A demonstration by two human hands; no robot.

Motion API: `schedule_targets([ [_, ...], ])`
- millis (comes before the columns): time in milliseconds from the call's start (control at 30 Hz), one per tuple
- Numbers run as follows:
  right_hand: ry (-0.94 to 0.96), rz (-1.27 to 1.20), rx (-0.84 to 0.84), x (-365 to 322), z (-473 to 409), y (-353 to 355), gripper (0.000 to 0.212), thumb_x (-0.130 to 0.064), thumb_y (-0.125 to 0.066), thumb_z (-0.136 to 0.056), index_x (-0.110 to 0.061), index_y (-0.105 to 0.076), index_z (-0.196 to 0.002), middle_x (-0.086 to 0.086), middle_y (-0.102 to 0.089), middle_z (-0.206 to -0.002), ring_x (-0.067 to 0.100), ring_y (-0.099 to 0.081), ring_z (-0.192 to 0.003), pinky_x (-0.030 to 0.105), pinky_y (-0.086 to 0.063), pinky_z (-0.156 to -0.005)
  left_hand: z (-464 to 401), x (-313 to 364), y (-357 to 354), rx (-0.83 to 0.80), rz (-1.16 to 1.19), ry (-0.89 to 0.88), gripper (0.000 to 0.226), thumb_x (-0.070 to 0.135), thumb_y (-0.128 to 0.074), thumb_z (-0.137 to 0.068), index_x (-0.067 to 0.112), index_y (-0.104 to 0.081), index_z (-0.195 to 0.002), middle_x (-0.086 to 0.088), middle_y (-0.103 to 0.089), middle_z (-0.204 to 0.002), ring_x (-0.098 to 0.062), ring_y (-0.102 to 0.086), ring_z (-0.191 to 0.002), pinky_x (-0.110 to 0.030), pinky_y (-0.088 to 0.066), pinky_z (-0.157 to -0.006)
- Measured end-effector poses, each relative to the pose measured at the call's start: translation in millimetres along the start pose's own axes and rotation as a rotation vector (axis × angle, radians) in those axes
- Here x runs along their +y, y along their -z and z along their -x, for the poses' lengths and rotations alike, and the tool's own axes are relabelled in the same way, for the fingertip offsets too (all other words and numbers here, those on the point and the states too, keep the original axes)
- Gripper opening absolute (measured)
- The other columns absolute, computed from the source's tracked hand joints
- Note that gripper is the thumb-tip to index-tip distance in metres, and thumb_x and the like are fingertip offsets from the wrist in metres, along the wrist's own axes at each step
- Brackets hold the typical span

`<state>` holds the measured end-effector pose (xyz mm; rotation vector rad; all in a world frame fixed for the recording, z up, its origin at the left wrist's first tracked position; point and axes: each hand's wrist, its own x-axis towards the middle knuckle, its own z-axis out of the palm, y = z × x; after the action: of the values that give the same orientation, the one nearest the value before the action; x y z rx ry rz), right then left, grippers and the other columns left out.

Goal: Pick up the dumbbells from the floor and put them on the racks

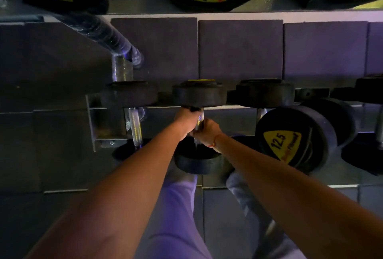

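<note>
Dark square floor tiles [240,47] lie beneath a metal rack [93,122]. Left on the rack rests a dumbbell [132,95]. At centre, the left hand [185,122] and right hand [207,132] both curl round the steel handle of the held dumbbell [199,95], its far head lying on the rack's far rail. To the right stands a tilted dumbbell marked 12.5 [290,138].

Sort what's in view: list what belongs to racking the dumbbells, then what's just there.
Job:
- held dumbbell
- left hand and right hand, both gripping its handle
- lower rack

Just there:
- racked 12.5 dumbbell
- dumbbell at the rack's end
- floor tiles
</note>
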<state>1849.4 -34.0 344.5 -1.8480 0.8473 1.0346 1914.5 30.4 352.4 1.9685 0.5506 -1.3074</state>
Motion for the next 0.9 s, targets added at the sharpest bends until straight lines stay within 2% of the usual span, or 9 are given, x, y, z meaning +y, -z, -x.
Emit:
schedule_targets([
  [100,-0.004,-0.045,0.078,8,5,-3,0.051,-0.032,-0.073,-0.079,-0.01,-0.054,-0.122,0.011,-0.064,-0.119,0.028,-0.06,-0.112,0.03,-0.047,-0.087,3,-2,0,0.029,0.036,-0.036,0.036,0.033,-0.063,-0.091,0.011,-0.063,-0.119,-0.008,-0.066,-0.12,-0.029,-0.065,-0.103,-0.032,-0.052,-0.071],
  [200,0.055,0.017,0.139,13,19,0,0.05,-0.031,-0.07,-0.082,-0.007,-0.05,-0.121,0.016,-0.062,-0.12,0.034,-0.059,-0.111,0.036,-0.049,-0.089,11,-9,6,0.038,0.099,-0.07,0.033,0.032,-0.064,-0.089,0.005,-0.068,-0.106,-0.014,-0.071,-0.108,-0.028,-0.069,-0.095,-0.041,-0.057,-0.085],
  [300,0.135,0.035,0.173,18,41,8,0.042,-0.024,-0.065,-0.084,-0.008,-0.049,-0.118,0.017,-0.063,-0.116,0.036,-0.06,-0.108,0.033,-0.048,-0.081,43,-15,12,0.03,0.108,-0.118,0.027,0.03,-0.057,-0.096,0.006,-0.066,-0.104,-0.007,-0.067,-0.1,-0.023,-0.063,-0.093,-0.032,-0.05,-0.087],
  [433,0.259,0.09,0.187,30,83,23,0.041,-0.023,-0.062,-0.086,-0.009,-0.047,-0.121,0.017,-0.061,-0.119,0.035,-0.059,-0.109,0.035,-0.049,-0.084,93,-30,17,0.085,0.157,-0.177,0.033,0.031,-0.054,-0.098,0.009,-0.06,-0.122,-0.008,-0.062,-0.111,-0.02,-0.058,-0.102,-0.031,-0.048,-0.089],
  [500,0.321,0.122,0.185,38,111,31,0.041,-0.023,-0.061,-0.087,-0.009,-0.046,-0.122,0.018,-0.061,-0.119,0.036,-0.059,-0.109,0.037,-0.049,-0.084,124,-34,16,0.114,0.238,-0.208,0.027,0.032,-0.053,-0.098,0.012,-0.06,-0.115,-0.009,-0.061,-0.111,-0.021,-0.057,-0.101,-0.028,-0.048,-0.083],
  [600,0.41,0.154,0.174,56,153,42,0.046,-0.025,-0.064,-0.086,-0.011,-0.045,-0.125,0.016,-0.062,-0.118,0.036,-0.058,-0.11,0.037,-0.048,-0.085,168,-38,7,0.143,0.361,-0.24,0.012,0.031,-0.051,-0.099,0.022,-0.056,-0.093,-0.003,-0.058,-0.097,-0.018,-0.055,-0.095,-0.023,-0.046,-0.075],
  [733,0.517,0.173,0.19,87,191,59,0.046,-0.026,-0.064,-0.086,-0.013,-0.046,-0.126,0.013,-0.064,-0.116,0.032,-0.06,-0.109,0.034,-0.048,-0.087,204,-44,-23,0.132,0.419,-0.313,0.017,0.032,-0.05,-0.099,0.018,-0.059,-0.105,0.0,-0.06,-0.094,-0.013,-0.059,-0.088,-0.024,-0.049,-0.078],
  [800,0.573,0.147,0.222,104,201,65,0.048,-0.026,-0.064,-0.086,-0.012,-0.048,-0.128,0.012,-0.066,-0.115,0.029,-0.062,-0.107,0.035,-0.051,-0.088,215,-47,-41,0.129,0.41,-0.352,0.018,0.036,-0.051,-0.098,0.021,-0.061,-0.1,-0.002,-0.062,-0.099,-0.016,-0.06,-0.093,-0.027,-0.05,-0.082],
  [900,0.682,0.164,0.312,132,213,76,0.03,-0.023,-0.063,-0.087,-0.011,-0.056,-0.114,0.009,-0.068,-0.102,0.025,-0.064,-0.094,0.028,-0.049,-0.076,228,-56,-71,0.136,0.41,-0.377,0.026,0.043,-0.052,-0.096,0.02,-0.064,-0.099,-0.002,-0.067,-0.11,-0.018,-0.063,-0.102,-0.034,-0.051,-0.089],
])
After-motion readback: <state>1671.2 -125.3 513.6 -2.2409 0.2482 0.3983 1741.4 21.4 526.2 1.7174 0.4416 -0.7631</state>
